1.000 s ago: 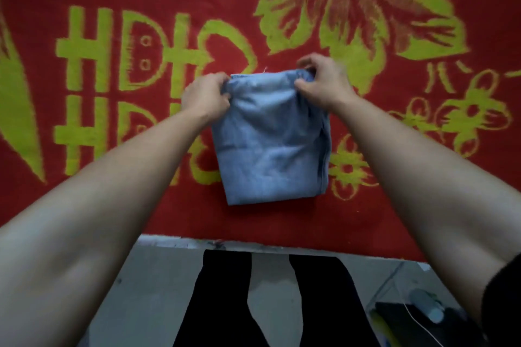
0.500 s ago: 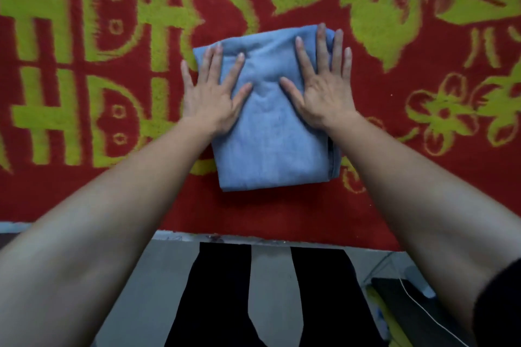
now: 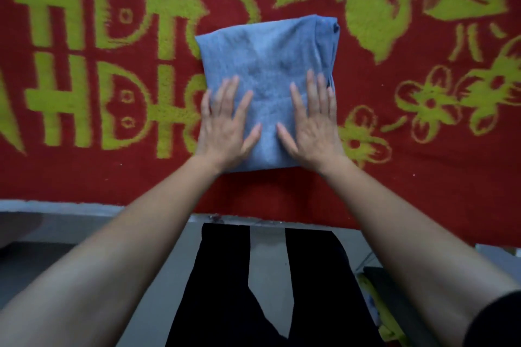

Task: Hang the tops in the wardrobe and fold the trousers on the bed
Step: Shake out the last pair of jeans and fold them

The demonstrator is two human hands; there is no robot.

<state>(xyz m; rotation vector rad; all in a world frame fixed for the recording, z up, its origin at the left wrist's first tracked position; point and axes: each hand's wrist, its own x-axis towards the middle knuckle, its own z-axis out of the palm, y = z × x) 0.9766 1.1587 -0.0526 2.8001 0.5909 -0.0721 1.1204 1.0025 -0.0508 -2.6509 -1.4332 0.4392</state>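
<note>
Red bed cover [image 3: 84, 177] with yellow-green lettering and flowers fills the upper field, spread over the bed. Left of centre, the left hand [image 3: 225, 132] lies flat, fingers straight and spread wide, pressing the near left part of the blue trousers [image 3: 267, 59]. Its outer fingers reach past the bundle's left edge onto the cover. The trousers sit in the middle of the cover as a compact, roughly square bundle, several layers thick. Right of centre, the right hand [image 3: 313, 132] mirrors the left: palm down, fingers straight and closer together, pressing the near right part. Neither hand holds anything. Below the bed's edge are the person's legs [image 3: 225, 290] in black on a grey floor [image 3: 56, 256]. At lower right lies a dark flat object [image 3: 400, 298] with something yellow beside it, too blurred to identify.

Judged progress: this pair appears fully folded and is being pressed flat. No tops, hangers or wardrobe are in view, so the hanging part, and any further trousers, cannot be assessed here.
</note>
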